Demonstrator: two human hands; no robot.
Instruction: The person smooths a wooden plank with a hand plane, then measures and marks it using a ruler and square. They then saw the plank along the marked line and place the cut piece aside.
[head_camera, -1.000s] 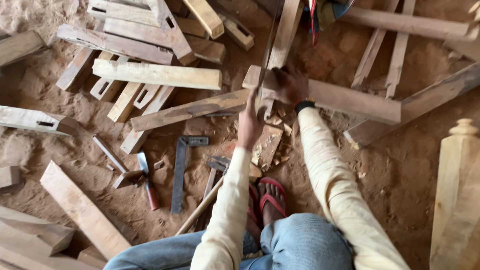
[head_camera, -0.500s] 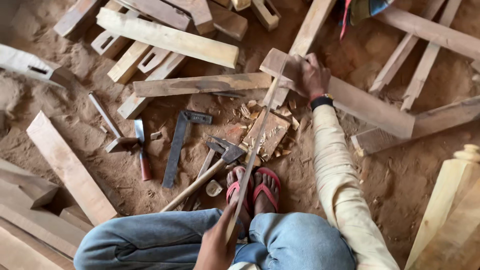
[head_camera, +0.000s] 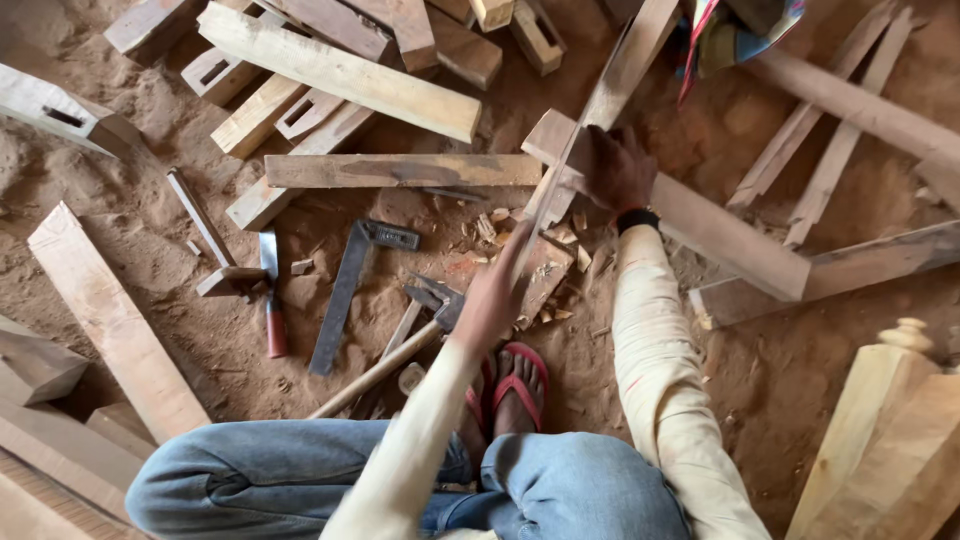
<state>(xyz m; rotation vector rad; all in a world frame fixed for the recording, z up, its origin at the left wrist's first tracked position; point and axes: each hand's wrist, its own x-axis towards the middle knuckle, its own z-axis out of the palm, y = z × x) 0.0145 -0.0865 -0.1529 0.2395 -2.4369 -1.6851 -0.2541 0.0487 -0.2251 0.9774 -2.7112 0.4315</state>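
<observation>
Underfoot, sandy ground (head_camera: 150, 230) littered with cut timber. Largest piece: a long pale plank (head_camera: 340, 72) lying aslant at upper left, over shorter notched offcuts. Next, a thick beam (head_camera: 720, 235) running from centre down to the right; the right hand (head_camera: 618, 168) presses palm-down on its upper end, fingers spread over the wood, a dark watch at the wrist. A flat board (head_camera: 400, 170) lies level just left of that beam's end. A thin wooden strip (head_camera: 585, 130) slants from the top edge down toward centre, crossing the beam's end beside the right hand; the left hand (head_camera: 490, 300) is closed on its lower end, blurred, so finger detail is unclear. Smaller items on the sand left of the left hand: a metal try square (head_camera: 345, 290), a hammer (head_camera: 415, 335) with a long pale handle, a red-handled chisel (head_camera: 272, 300). Wood chips (head_camera: 555, 240) scattered under the strip. A foot in a red sandal (head_camera: 520, 385) sits below the left hand, above denim knees.
</observation>
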